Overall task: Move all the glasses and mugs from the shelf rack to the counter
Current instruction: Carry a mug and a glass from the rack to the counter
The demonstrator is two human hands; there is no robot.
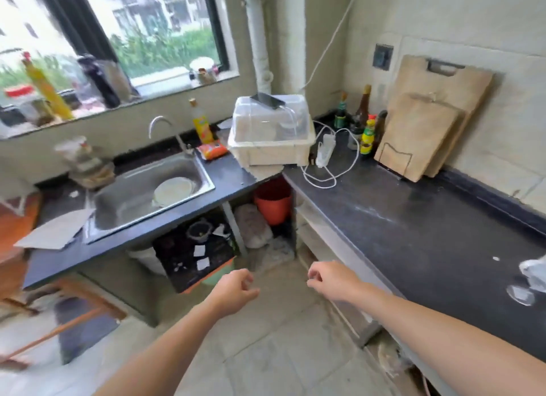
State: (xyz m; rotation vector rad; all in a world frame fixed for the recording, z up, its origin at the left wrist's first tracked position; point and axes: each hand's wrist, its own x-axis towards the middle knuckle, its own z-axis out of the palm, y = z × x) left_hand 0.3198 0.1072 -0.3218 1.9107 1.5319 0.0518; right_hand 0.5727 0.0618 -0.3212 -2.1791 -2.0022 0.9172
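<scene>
Both hands, left (pixel 236 292) & right (pixel 328 280), hang over the floor w/ fingers loosely curled, holding nothing. One glass (pixel 529 280) stands on the counter (pixel 413 233) at far right, blurry. Shelf rack not visible. Glassware prob. light, slick, fragile: grip round the body.

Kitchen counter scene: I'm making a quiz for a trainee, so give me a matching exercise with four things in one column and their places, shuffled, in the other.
Things:
1. phone
2. plate
3. cutting boards
4. orange bucket

Places:
A. leaning against the wall on the right-hand counter
B. under the counter, in the corner
C. on the lid of the plastic dish box
D. in the sink

Pairs: 1-C, 2-D, 3-A, 4-B
</scene>
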